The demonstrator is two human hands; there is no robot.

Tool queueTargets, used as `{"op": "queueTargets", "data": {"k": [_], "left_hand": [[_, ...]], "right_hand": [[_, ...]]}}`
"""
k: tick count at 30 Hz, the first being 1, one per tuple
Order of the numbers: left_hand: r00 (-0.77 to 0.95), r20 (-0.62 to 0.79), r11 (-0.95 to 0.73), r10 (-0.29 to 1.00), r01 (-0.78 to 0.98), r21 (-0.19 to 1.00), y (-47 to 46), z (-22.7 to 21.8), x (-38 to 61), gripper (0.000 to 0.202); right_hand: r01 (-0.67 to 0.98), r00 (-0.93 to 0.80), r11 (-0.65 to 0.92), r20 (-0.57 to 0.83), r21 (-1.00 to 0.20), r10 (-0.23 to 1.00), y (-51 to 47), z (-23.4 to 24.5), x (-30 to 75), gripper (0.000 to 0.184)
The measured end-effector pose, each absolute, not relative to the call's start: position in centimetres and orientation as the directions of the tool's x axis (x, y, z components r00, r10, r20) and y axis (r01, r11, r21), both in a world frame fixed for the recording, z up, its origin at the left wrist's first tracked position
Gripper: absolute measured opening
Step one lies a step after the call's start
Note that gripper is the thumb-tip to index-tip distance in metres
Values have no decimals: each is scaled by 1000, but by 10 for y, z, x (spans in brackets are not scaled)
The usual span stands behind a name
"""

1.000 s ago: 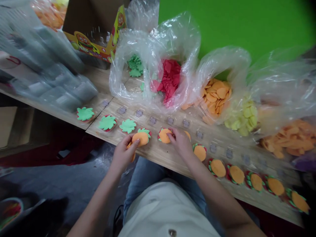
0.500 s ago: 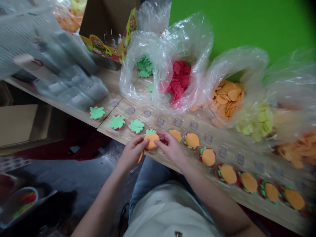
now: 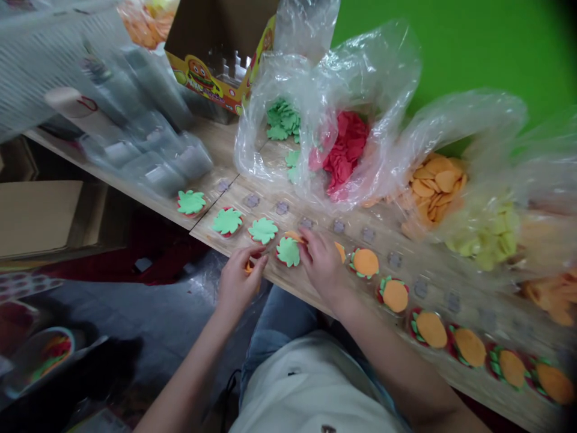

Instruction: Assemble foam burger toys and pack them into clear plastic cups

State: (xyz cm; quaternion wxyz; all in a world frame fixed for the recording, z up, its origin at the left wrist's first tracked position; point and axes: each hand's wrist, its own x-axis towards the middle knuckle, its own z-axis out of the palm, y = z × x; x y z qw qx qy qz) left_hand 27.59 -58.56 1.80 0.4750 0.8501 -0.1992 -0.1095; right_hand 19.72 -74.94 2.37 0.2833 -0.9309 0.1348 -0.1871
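My right hand [image 3: 323, 264] pinches an orange foam disc [image 3: 294, 236] by its edge, tilted just above a green leaf-shaped foam piece [image 3: 287, 252]. Orange foam pieces [image 3: 249, 267] peek out between the closed fingers of my left hand [image 3: 238, 278], just off the table's front edge; how many is hidden. Left of the right hand, more green pieces [image 3: 262, 230] lie on red ones in a row. To its right the stacks are topped with orange discs [image 3: 366, 262], one partly covered by my fingers.
Clear plastic bags along the back hold green pieces [image 3: 283, 120], red pieces [image 3: 347, 147], orange discs [image 3: 437, 183] and yellow pieces [image 3: 500, 237]. A printed cardboard box [image 3: 211, 84] and clear plastic containers [image 3: 157, 162] stand at the left. Small clear pieces [image 3: 339, 226] line the wooden table [image 3: 216, 141].
My hands have moved apart. The right one has carried the orange disc away from the left and tilted it over the green piece, which now shows more fully. The view has shifted slightly.
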Motion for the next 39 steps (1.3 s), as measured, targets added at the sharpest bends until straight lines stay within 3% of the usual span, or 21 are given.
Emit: {"op": "queueTargets", "data": {"k": [3,6,12,15,17,19,22,24,27,29,31,33,36,38,39], "left_hand": [[879,-25,-450,-477,-219,866,-585,19,273,25],[815,-3,-420,-580,-296,858,-585,21,268,31],[638,0,-373,-770,-449,812,-580,15,256,46],[694,-33,-379,-719,-353,855,-579,16,254,43],[808,-91,-332,-582,-135,934,-583,22,254,40],[854,-253,-143,-455,211,967,-590,32,254,39],[714,-470,174,-519,627,760,-602,49,255,40],[654,-482,223,-583,699,680,-605,55,257,36],[711,-440,192,-548,619,761,-601,55,264,32],[711,-462,164,-530,621,767,-595,50,271,27],[646,-548,157,-532,711,686,-590,44,278,23],[588,-617,193,-523,786,587,-588,37,285,24],[594,-624,288,-509,800,527,-585,29,293,23],[630,-609,330,-482,775,540,-581,26,298,21],[649,-607,342,-459,760,553,-578,26,300,20]], "right_hand": [[25,944,-915,312,-402,-111,-744,17,192,26],[74,961,-943,274,-323,-19,-735,6,185,29],[51,953,-945,299,-322,-50,-726,-1,155,42],[7,943,-887,299,-461,-147,-722,7,139,43],[-84,924,-756,232,-649,-303,-718,16,139,39],[-140,905,-553,121,-822,-408,-712,25,149,38],[-137,906,-311,8,-940,-423,-706,34,177,36],[-165,893,-115,-99,-980,-439,-707,37,194,31],[-222,873,177,-276,-959,-402,-717,37,210,34],[-214,883,109,-240,-971,-404,-724,36,215,32],[-160,881,-167,-64,-973,-469,-729,37,217,25],[-66,881,-488,179,-870,-439,-729,39,215,22],[250,899,-742,434,-622,-60,-720,45,210,27],[423,865,-724,480,-545,144,-713,49,211,30],[441,862,-704,481,-557,159,-711,51,214,31]]}}
